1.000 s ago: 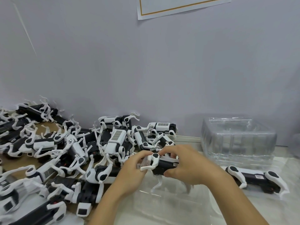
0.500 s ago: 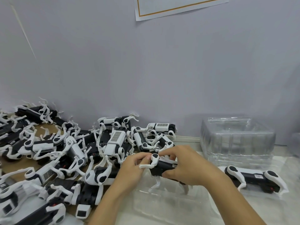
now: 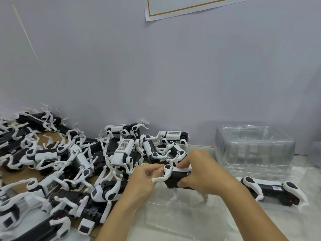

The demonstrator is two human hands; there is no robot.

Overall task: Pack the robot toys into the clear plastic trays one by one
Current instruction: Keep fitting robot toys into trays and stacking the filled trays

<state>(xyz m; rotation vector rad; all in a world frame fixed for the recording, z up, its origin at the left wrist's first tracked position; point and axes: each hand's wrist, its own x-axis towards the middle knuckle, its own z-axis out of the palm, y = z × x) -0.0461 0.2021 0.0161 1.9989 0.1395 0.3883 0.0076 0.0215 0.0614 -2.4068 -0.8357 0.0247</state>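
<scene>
You are holding one black-and-white robot dog toy in both hands, above the clear plastic tray lying on the table right in front of you. Your right hand is wrapping around the toy's black body, thumb underneath and fingers curling over the top. Your left hand is pinching the white front leg of the same toy between thumb and fingertips (the leg is sticking out toward the left). Two of the toy's white legs are hanging down and appear to be reaching into the tray, though the clear plastic makes contact hard to judge.

To your left, a large pile of robot dog toys is sprawling across a sheet of brown cardboard, running back to the grey wall. To your right, another robot dog toy is lying on its side, seemingly in a clear tray. Behind it, a stack of empty clear trays is standing against the wall. A white paper with an orange border is hanging on the wall above.
</scene>
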